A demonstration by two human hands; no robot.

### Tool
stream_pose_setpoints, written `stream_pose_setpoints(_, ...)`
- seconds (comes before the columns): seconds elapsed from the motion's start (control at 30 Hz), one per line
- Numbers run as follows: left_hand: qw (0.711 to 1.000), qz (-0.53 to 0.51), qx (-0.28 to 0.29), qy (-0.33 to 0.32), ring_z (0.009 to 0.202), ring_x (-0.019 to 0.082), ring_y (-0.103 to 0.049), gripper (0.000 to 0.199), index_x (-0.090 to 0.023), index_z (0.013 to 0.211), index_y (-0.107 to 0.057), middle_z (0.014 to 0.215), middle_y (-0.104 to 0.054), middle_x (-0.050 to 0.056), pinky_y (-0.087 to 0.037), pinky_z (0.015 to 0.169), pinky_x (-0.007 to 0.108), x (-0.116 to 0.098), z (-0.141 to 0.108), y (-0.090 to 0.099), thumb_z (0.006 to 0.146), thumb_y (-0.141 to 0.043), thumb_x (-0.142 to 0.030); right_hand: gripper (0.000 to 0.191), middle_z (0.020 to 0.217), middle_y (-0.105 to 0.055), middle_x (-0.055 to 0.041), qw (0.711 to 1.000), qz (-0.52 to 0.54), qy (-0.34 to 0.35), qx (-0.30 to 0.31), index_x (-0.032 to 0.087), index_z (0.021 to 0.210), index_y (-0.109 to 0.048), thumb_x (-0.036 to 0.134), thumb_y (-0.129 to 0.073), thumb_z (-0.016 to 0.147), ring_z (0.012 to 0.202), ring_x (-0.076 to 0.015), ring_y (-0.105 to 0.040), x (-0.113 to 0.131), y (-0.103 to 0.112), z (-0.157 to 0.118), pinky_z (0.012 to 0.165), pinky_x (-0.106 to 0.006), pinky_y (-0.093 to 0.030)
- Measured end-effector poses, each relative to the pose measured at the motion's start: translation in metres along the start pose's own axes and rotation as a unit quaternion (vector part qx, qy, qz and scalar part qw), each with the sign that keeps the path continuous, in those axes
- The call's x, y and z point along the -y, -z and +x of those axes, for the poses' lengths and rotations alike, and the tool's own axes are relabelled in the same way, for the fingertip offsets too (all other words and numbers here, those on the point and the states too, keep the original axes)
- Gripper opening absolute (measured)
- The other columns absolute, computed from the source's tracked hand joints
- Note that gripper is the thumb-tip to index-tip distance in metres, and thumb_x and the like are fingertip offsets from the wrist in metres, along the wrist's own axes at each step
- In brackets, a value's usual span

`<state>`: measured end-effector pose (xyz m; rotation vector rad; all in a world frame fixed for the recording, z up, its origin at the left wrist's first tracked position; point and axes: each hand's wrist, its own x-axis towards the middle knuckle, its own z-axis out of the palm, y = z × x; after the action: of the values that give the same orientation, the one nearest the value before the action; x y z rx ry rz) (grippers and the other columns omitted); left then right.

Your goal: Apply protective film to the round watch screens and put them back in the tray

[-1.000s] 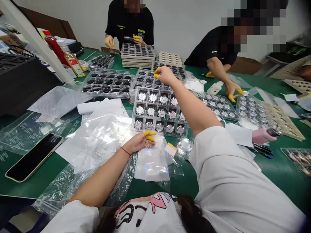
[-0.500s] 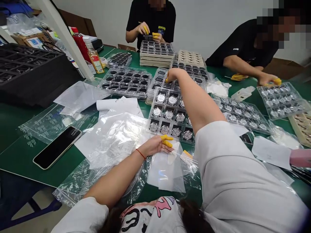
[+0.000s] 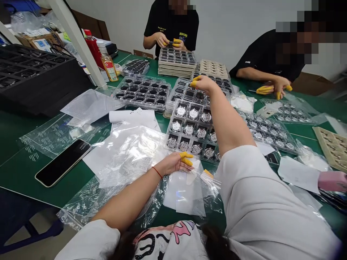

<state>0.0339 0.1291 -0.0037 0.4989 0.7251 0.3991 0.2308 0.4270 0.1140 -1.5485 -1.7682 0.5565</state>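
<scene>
I see the clear front tray (image 3: 185,119) lying near the middle of the green table (image 3: 18,141), its silver watch cases (image 3: 189,128) set in 3 rows, some hidden from me behind the right forearm. Just behind it is a stack of clear trays (image 3: 168,108), with dark pieces in the top one.

The right hand (image 3: 204,85) reaches across the front tray to that stack, its yellow-covered fingertips bent down over the top tray; I cannot tell whether they pinch anything. The left hand (image 3: 177,162) is at the near edge of the front tray, above some white sheets (image 3: 188,200), its fingers loosely curled. I cannot tell whether it has a grip on the thin clear film beside it.

Left of the front tray, a crumpled plastic bag (image 3: 141,142) covers more paper, and a phone (image 3: 63,162) lies farther left. Behind the bag I make out another tray (image 3: 139,103) with black pieces in 3 rows. Farther back stand 2 bottles, 1 red (image 3: 93,48) and 1 amber (image 3: 109,66). Across the table I see 2 co-workers in black shirts, both wearing yellow finger covers.
</scene>
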Motion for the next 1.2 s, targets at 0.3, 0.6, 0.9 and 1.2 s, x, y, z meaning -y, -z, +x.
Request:
stream_pose_setpoints(0.3, 1.000, 0.012, -0.012, -0.005, 0.066, 0.018, -0.075, 0.029, -0.010, 0.108, -0.065, 0.071, -0.073, 0.009, -0.061, 0.069, 0.029, 0.000, -0.002, -0.002, 0.099, -0.041, -0.024, 0.049, 0.120, -0.067, -0.0113, 0.991, 0.124, 0.047, -0.016, 0.027, 0.125, -0.059, 0.060, -0.039, 0.095, 0.108, -0.0218, -0.062, 0.042, 0.043, -0.092, 0.097, -0.049, -0.051)
stream_pose_setpoints(0.6, 1.000, 0.019, -0.022, -0.001, 0.067, 0.017, -0.075, 0.031, -0.011, 0.107, -0.065, 0.070, -0.074, 0.008, -0.060, 0.071, 0.030, -0.001, -0.004, -0.004, 0.100, -0.036, -0.023, 0.064, 0.117, -0.063, -0.0130, 0.985, 0.150, 0.087, 0.017, 0.018, 0.127, -0.057, 0.068, -0.035, 0.093, 0.116, -0.0223, -0.058, 0.059, 0.028, -0.107, 0.100, -0.048, -0.049)
stream_pose_setpoints(0.9, 1.000, 0.013, -0.016, -0.004, 0.063, 0.017, -0.074, 0.026, -0.011, 0.105, -0.066, 0.068, -0.073, 0.009, -0.060, 0.068, 0.028, 0.000, -0.003, -0.005, 0.097, -0.045, -0.022, 0.039, 0.111, -0.067, -0.0096, 0.996, 0.094, -0.006, 0.009, 0.013, 0.121, -0.059, 0.031, -0.062, 0.087, 0.100, -0.0195, -0.064, 0.030, 0.015, -0.052, 0.094, -0.040, -0.050)
stream_pose_setpoints(1.2, 1.000, 0.020, -0.003, 0.000, 0.064, 0.017, -0.075, 0.032, -0.010, 0.111, -0.064, 0.070, -0.075, 0.011, -0.060, 0.067, 0.027, 0.001, 0.000, -0.001, 0.100, -0.037, -0.023, 0.042, 0.130, -0.063, -0.0171, 0.956, -0.285, -0.067, 0.032, 0.017, 0.122, -0.061, 0.031, -0.067, 0.083, 0.126, -0.0348, -0.051, 0.025, -0.014, -0.038, 0.108, -0.060, -0.036)
